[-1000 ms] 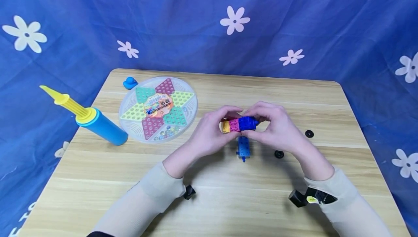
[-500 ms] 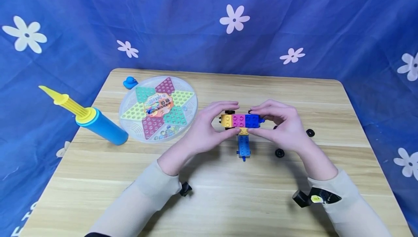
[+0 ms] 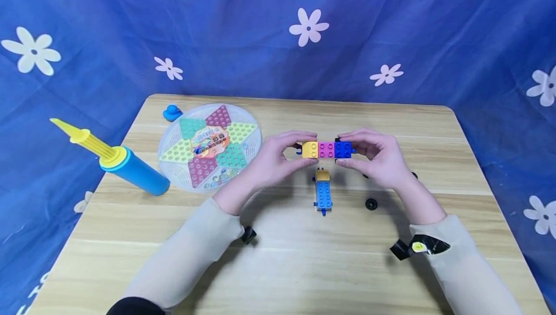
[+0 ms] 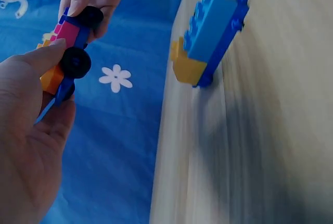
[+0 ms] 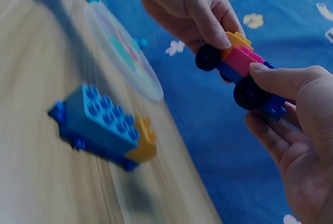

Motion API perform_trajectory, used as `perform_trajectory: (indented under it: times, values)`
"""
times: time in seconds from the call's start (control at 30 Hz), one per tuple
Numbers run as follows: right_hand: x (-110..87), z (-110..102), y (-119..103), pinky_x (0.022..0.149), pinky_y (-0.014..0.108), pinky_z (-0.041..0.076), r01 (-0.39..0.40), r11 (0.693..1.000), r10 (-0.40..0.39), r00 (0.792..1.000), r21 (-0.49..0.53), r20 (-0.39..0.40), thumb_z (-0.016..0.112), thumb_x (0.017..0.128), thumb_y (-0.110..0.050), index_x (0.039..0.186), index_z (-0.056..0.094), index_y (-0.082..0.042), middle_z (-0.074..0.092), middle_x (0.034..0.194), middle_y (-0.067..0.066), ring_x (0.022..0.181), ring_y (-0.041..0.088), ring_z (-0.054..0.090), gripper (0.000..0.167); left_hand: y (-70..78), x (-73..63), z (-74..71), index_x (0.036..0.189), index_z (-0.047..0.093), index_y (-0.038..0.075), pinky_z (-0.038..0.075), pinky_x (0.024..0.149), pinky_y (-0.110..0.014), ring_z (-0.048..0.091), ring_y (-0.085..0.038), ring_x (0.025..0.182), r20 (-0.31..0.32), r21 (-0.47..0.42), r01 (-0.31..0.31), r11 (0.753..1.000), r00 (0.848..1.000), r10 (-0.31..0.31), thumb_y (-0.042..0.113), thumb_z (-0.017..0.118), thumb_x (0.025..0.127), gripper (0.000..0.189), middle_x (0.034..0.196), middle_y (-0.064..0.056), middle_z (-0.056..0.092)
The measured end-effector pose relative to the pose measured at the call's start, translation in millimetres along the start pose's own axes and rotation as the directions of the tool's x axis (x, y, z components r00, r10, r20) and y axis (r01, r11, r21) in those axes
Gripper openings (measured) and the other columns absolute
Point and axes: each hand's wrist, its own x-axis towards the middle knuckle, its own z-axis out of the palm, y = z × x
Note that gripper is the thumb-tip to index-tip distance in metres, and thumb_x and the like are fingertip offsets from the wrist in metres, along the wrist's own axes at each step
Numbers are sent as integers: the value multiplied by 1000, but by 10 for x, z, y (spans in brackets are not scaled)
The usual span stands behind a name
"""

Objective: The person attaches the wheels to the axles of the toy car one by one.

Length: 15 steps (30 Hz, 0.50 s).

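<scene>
Both hands hold a toy brick car (image 3: 326, 150) above the table, level and side-on in the head view. Yellow, pink and dark blue bricks form its top, over a blue base with black wheels (image 5: 250, 92). My left hand (image 3: 278, 160) pinches the yellow end between thumb and fingers. At the dark blue end, my right hand (image 3: 377, 157) does the same. Nearer me on the table stands a second brick car (image 3: 323, 195), light blue with a yellow brick at its far end. Bare axle pegs stick out from its blue base in the wrist views.
A loose black wheel (image 3: 371, 204) lies right of the second car; others are partly hidden behind the right hand and wrist. To the left are a round Chinese checkers board (image 3: 179, 150), a small blue rubber duck (image 3: 172, 113) and a blue-and-yellow hand pump (image 3: 141, 172).
The held car has turned from tilted to level and shifted slightly right and away from me. The second car's yellow end, first covered, now shows fully.
</scene>
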Motion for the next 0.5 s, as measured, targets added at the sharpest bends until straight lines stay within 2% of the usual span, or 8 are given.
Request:
perform_trajectory:
  times: [0.17,0.2,0.23,0.37,0.4,0.43,0.5]
  values:
    - [102,-133,155,90,31,60,-46,996,44,999,-82,-20,86,76,20,120,75,7,72,118,20,99,22,73,47,-162,199,21,136,71,7,51,106,-34,66,-19,125,33,47,27,999,999,-29,20,85,93,46,136,-7,70]
    - [126,-165,186,91,30,60,-56,992,54,998,-115,-23,87,77,17,120,75,6,72,119,19,99,21,73,46,-192,242,26,137,71,7,51,107,-34,69,-18,119,41,61,35,998,998,-38,22,84,94,47,137,-7,70]
    - [153,-198,223,92,31,59,-69,987,65,998,-147,-27,88,78,15,121,76,5,73,119,18,99,21,72,46,-225,286,31,138,70,7,50,107,-34,69,-18,119,50,73,41,997,998,-45,23,84,95,48,137,-7,70]
    - [266,-319,397,98,41,57,-158,951,155,987,-264,-36,90,84,1,123,77,-2,75,122,12,105,23,71,42,-384,449,61,141,67,5,48,110,-33,68,-21,121,95,117,83,990,991,-94,28,81,97,52,139,-9,68]
    - [292,-346,453,99,43,57,-185,942,183,983,-279,-32,89,85,-2,125,76,-3,75,123,12,107,25,71,42,-431,484,71,142,66,6,48,110,-33,68,-21,122,106,128,98,987,988,-112,29,81,97,52,139,-9,68]
    - [320,-367,507,99,45,56,-213,935,213,977,-283,-32,89,86,-4,125,76,-3,75,123,12,108,27,71,42,-481,516,81,142,66,5,47,111,-33,63,-23,130,117,133,115,984,985,-131,30,80,98,53,140,-9,67]
    - [366,-404,604,99,42,57,-264,922,266,963,-285,-30,88,88,-7,127,75,-4,74,124,12,110,29,70,41,-570,572,100,144,65,7,46,112,-33,62,-23,132,138,147,155,977,975,-176,32,79,99,54,142,-9,66]
